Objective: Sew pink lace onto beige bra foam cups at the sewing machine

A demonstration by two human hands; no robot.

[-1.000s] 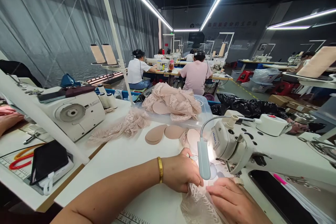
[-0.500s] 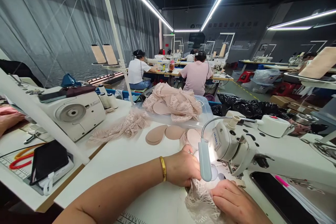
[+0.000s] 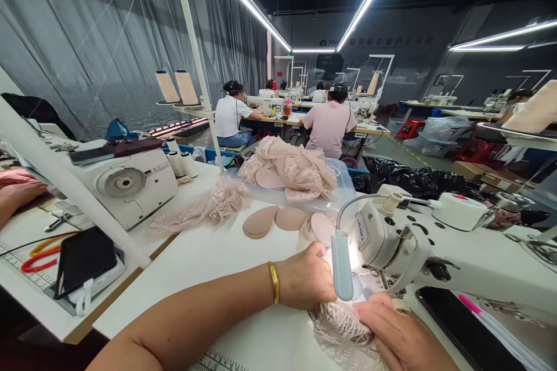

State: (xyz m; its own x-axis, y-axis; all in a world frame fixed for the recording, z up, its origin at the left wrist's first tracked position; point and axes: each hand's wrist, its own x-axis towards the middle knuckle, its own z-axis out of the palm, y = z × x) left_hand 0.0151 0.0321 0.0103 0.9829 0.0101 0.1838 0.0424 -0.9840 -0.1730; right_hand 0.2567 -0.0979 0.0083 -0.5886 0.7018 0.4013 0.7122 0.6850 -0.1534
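Beige lace fabric (image 3: 342,324) lies bunched at the front of the white sewing machine (image 3: 418,243). My left hand (image 3: 307,277), with a gold bangle at the wrist, is closed on the fabric's upper left part; its fingertips are partly hidden. My right hand (image 3: 394,324) grips the lace from the right, thumb and fingers pressed together. A grey lamp head (image 3: 343,266) on a bendy neck hangs in front of the needle area and hides part of it. Beyond my left hand lie beige oval pads (image 3: 261,221) and a paler pad (image 3: 322,226).
A clear plastic bin (image 3: 343,185) heaped with lace pieces (image 3: 291,168) stands behind. Another lace piece (image 3: 204,206) lies to the left. A black phone (image 3: 461,324) rests on the right, another phone (image 3: 87,258) on the left table. A neighbour's hand (image 3: 20,194) shows far left. Co-workers sit ahead.
The lace between my hands is more bunched up and has shifted slightly right. Both hands stay on it, and the whole view has moved a little.
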